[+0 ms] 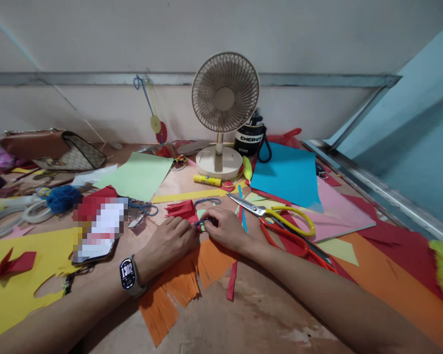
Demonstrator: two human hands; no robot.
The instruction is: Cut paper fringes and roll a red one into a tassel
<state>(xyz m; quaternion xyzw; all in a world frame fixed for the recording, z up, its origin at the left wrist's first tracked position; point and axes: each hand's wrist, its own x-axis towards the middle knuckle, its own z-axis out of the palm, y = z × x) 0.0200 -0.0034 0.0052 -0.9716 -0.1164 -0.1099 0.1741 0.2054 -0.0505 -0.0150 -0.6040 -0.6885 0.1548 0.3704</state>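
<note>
In the head view my left hand (173, 241) is closed, its fingers curled at the lower end of a red fringed paper tassel (180, 210). My right hand (224, 228) faces it, thumb and fingers pinched together on blue yarn (199, 223) at the tassel's end. A loop of the yarn lies just behind the fingers. The fingertips partly hide where yarn and paper meet. Under both hands lies orange fringed paper (166, 295), its strips pointing toward me. A narrow red paper strip (232, 282) sticks out below my right wrist.
Scissors (273, 214) with yellow and red handles lie open beside my right forearm. A fan (219, 162), a black bottle (248, 137) and a glue stick (206, 180) stand or lie behind. At left are a phone (101, 231), a blue yarn ball (64, 198) and yellow paper (18, 275).
</note>
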